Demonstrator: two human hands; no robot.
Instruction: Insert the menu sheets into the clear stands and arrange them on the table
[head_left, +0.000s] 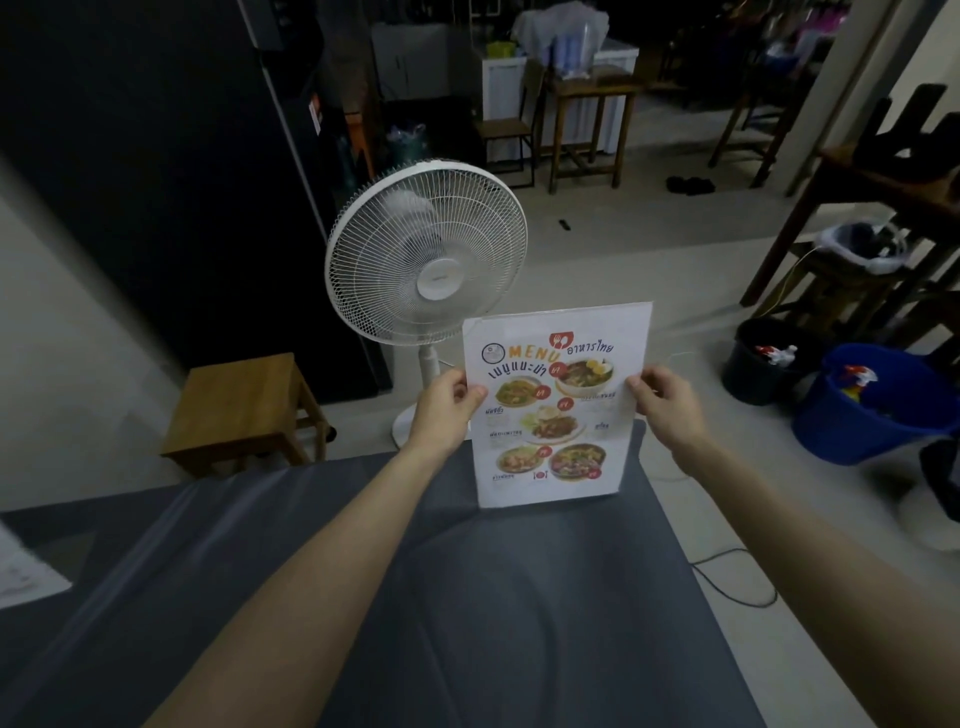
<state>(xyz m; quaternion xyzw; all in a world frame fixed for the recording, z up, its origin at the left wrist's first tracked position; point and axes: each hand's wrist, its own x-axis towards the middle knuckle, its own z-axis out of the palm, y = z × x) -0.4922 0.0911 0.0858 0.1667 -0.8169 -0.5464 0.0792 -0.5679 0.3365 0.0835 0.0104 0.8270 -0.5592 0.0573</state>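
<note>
A clear stand holding a colourful menu sheet (556, 410) stands upright near the far right corner of the table, which is covered in grey cloth (467, 597). My left hand (447, 405) pinches its left edge and my right hand (660, 400) pinches its right edge, both at mid height. The stand's foot touches the cloth. Another menu sheet (23, 571), blurred, lies at the table's left edge.
A white pedestal fan (426, 254) stands just beyond the table's far edge. A wooden stool (244, 410) sits to the left of it. On the floor to the right are a blue bucket (878, 405), a black bucket (769, 358) and a cable.
</note>
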